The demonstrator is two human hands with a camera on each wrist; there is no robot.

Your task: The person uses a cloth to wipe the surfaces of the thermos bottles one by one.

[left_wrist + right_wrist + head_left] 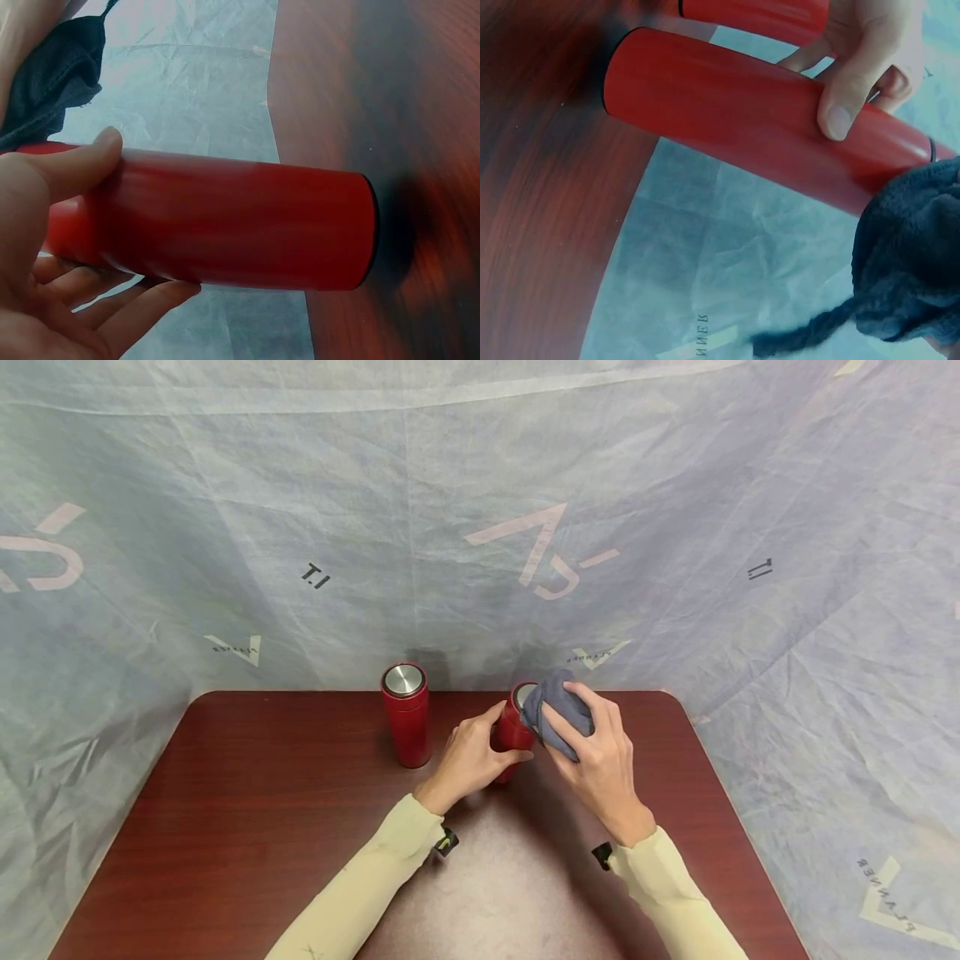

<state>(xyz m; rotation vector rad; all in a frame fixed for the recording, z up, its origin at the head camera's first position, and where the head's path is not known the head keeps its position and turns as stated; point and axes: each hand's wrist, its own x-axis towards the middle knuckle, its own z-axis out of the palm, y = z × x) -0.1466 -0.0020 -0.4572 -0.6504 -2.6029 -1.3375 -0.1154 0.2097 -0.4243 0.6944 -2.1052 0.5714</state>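
My left hand (468, 758) grips a red thermos flask (514, 732) round its body, thumb on one side and fingers on the other. The flask (247, 225) stands upright, its dark-rimmed base close over the table in the left wrist view. In my right hand (602, 764) is a bunched grey-blue cloth (553, 695), held against the flask's upper side near the silver-topped lid. A twisted end of the cloth (907, 247) hangs loose in the right wrist view. The cloth covers part of the lid.
A second red flask (408, 727) with a silver-topped lid stands upright on the table to the left. The dark red wooden table (247, 793) has rounded back corners. Grey printed sheeting (420, 527) hangs behind it and along both sides.
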